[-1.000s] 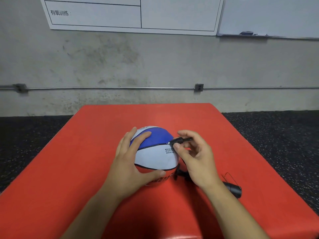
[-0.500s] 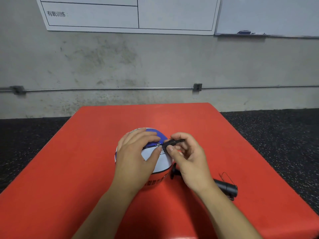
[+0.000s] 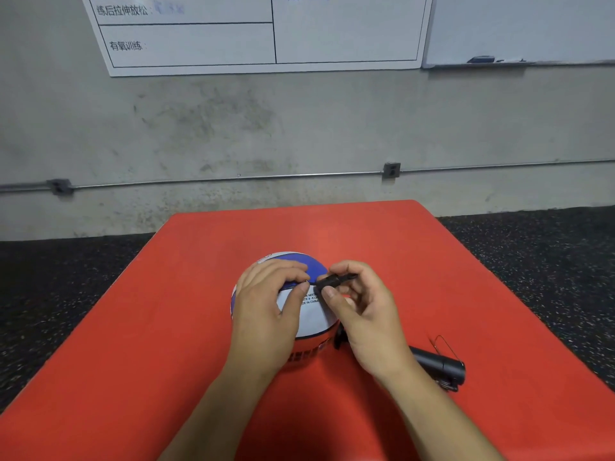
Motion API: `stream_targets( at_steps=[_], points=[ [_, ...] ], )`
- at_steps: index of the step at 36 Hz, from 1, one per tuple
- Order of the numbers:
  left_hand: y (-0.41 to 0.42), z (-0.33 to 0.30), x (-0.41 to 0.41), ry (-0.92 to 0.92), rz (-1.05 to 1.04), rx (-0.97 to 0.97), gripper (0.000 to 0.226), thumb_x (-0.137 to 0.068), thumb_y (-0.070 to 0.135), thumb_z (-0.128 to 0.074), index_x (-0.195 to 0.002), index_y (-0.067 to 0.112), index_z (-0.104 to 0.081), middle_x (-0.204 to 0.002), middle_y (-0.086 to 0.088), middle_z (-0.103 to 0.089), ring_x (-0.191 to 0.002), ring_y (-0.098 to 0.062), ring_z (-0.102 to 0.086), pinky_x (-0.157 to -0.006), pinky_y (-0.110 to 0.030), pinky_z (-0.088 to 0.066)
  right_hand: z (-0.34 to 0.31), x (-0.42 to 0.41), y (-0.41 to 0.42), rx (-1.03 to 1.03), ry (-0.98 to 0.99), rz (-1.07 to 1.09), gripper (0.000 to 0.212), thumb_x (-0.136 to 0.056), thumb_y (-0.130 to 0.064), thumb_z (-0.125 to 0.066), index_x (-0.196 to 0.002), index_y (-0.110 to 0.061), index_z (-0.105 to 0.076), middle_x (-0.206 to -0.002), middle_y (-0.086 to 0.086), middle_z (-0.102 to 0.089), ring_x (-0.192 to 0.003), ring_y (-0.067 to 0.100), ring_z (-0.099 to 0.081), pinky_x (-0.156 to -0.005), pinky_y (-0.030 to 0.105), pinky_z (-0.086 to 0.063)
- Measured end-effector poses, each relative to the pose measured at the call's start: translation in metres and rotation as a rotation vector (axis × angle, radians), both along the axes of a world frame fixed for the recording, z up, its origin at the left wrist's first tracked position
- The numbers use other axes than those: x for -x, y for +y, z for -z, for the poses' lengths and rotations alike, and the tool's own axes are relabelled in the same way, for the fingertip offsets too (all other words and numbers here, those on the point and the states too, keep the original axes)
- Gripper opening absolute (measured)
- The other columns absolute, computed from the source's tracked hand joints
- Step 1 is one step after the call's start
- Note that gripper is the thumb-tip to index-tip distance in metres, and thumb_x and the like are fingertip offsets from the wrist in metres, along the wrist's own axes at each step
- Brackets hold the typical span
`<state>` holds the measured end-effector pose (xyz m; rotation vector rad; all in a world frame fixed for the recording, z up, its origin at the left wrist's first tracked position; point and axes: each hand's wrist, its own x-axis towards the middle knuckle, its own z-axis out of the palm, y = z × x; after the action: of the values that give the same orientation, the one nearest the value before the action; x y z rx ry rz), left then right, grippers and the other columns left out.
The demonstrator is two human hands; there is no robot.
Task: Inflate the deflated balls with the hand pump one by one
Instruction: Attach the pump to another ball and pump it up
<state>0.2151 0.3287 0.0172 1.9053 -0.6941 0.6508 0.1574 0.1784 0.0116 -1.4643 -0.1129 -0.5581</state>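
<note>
A blue, white and red ball (image 3: 311,314) sits on the red mat (image 3: 166,311) in front of me. My left hand (image 3: 266,304) lies over the ball's left and top side, fingers curved round it, fingertips near the seam at the top. My right hand (image 3: 362,307) pinches the black needle end of the pump hose (image 3: 334,281) between thumb and fingers, its tip against the ball's top next to my left fingertips. The black hand pump (image 3: 439,364) lies on the mat behind my right wrist, partly hidden.
The red mat reaches to a grey concrete wall (image 3: 299,128) with a metal conduit (image 3: 233,178) along it. Dark speckled floor (image 3: 549,261) lies on both sides. Whiteboards (image 3: 259,34) hang on the wall above. A thin wire loop (image 3: 444,344) lies beside the pump.
My left hand slid from the ball's side up over its top, fingertips meeting the needle. My right hand brought the needle tip in to the ball. The ball turned slightly.
</note>
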Motion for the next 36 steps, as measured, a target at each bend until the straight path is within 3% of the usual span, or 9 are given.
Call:
stream_targets(
  at_steps=[15,21,23,28,33,36],
  points=[
    [0.010,0.003,-0.004,0.011,0.038,0.062,0.008,-0.092,0.018,-0.072,-0.095,0.023,-0.076,-0.107,0.019,-0.074,-0.109,-0.014,-0.069,-0.097,-0.051,-0.052,0.001,-0.005,0.009,0.015,-0.017,0.008,0.026,-0.097,0.005,-0.066,-0.113,-0.016,-0.064,-0.105,0.006,-0.074,-0.094,0.015,-0.068,-0.086,0.028,-0.053],
    [0.017,0.002,-0.008,0.056,0.033,0.028,0.017,-0.087,0.023,-0.083,-0.103,0.026,-0.081,-0.114,0.023,-0.074,-0.115,-0.004,-0.068,-0.106,-0.034,-0.049,0.004,-0.007,0.011,-0.017,-0.029,0.006,0.025,-0.097,0.008,-0.065,-0.113,-0.011,-0.063,-0.107,0.009,-0.073,-0.098,0.013,-0.069,-0.086,0.023,-0.052],
    [0.019,0.001,-0.009,0.101,0.025,0.042,0.020,-0.086,0.017,-0.086,-0.103,0.026,-0.082,-0.119,0.022,-0.072,-0.118,-0.003,-0.066,-0.107,-0.031,-0.049,0.004,-0.007,0.013,-0.023,-0.029,0.007,0.024,-0.097,0.007,-0.065,-0.114,-0.011,-0.063,-0.108,0.009,-0.073,-0.100,0.018,-0.069,-0.087,0.026,-0.054],
    [0.018,-0.002,-0.006,0.074,-0.007,0.052,0.014,-0.090,0.012,-0.079,-0.091,0.026,-0.079,-0.107,0.022,-0.075,-0.109,-0.003,-0.069,-0.113,-0.049,-0.044,0.007,-0.007,0.017,0.002,-0.030,0.024,0.024,-0.098,0.002,-0.067,-0.115,-0.016,-0.064,-0.108,0.008,-0.073,-0.099,0.042,-0.063,-0.089,0.050,-0.052],
    [0.018,-0.001,-0.004,0.065,-0.020,0.045,0.004,-0.090,0.022,-0.073,-0.089,0.024,-0.077,-0.104,0.025,-0.074,-0.107,-0.001,-0.069,-0.120,-0.044,-0.039,0.006,-0.007,0.019,-0.038,-0.028,0.021,0.025,-0.098,0.005,-0.066,-0.114,-0.013,-0.064,-0.108,0.009,-0.073,-0.103,0.033,-0.067,-0.088,0.035,-0.053],
    [0.017,-0.001,-0.004,0.055,-0.022,0.057,0.003,-0.089,0.023,-0.074,-0.089,0.023,-0.077,-0.104,0.023,-0.075,-0.106,-0.002,-0.069,-0.119,-0.045,-0.040,0.007,-0.008,0.020,-0.053,-0.035,0.014,0.024,-0.098,0.006,-0.066,-0.114,-0.012,-0.064,-0.108,0.011,-0.073,-0.104,0.032,-0.068,-0.089,0.032,-0.053]
  ],
)
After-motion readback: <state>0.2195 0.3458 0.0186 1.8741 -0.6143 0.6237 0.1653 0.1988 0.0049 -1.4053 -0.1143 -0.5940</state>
